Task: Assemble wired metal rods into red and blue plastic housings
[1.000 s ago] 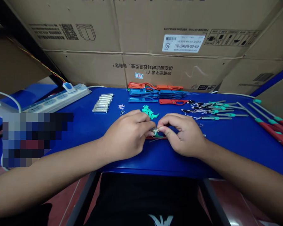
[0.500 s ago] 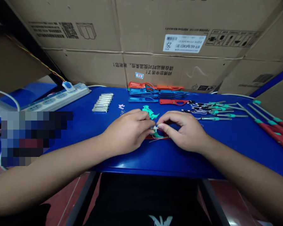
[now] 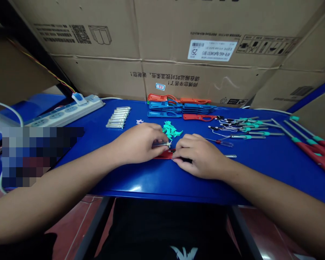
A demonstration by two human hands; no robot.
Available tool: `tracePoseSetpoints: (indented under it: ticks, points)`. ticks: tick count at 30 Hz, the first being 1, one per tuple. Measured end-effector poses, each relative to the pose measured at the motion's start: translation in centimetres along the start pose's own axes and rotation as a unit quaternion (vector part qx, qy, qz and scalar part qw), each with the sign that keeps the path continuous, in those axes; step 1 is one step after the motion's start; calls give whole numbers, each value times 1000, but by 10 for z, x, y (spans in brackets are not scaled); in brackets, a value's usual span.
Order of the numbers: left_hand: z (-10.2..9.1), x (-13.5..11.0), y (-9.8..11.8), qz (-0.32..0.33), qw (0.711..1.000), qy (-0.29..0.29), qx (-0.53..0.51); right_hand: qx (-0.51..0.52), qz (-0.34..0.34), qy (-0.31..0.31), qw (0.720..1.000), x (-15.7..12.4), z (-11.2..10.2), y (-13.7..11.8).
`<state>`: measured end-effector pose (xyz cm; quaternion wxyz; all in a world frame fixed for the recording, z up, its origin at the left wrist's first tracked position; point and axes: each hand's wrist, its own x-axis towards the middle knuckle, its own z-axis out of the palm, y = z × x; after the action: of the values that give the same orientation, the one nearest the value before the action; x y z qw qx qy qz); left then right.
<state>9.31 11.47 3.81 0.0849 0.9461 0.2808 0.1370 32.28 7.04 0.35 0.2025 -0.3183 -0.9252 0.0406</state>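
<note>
In my left hand [image 3: 144, 142], a clear lighter gas tank [image 3: 161, 144] with a pale end is pinched between thumb and fingers. Below it lies a red lighter handle shell [image 3: 163, 155], partly covered by both hands. My right hand [image 3: 199, 155] is closed, its fingertips pressed on the red shell near its middle. From behind that hand, a metal tube end [image 3: 231, 156] sticks out to the right. Small parts inside the shell are hidden by the fingers. Just beyond my hands is a heap of green triggers [image 3: 172, 129].
Clear gas tanks [image 3: 118, 117] lie in a row at left. Orange and blue handle shells [image 3: 165, 105] are stacked before the cardboard [image 3: 97, 72]. A screwdriver [image 3: 224, 143], wired metal tubes [image 3: 249, 129] and red lighters [image 3: 314, 148] lie at right. A power strip [image 3: 67, 113] stands far left.
My hands have moved apart; the left shifted left with the gas tank, and the right lowered onto the red shell. The screwdriver and metal tube end now show beside my right hand.
</note>
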Motion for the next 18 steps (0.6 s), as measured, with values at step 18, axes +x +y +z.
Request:
tracePoseSetpoints:
  ticks: [18]
  points:
    - [2,0,9,6,997,-61,-56,60,82,52,993,4,2,1]
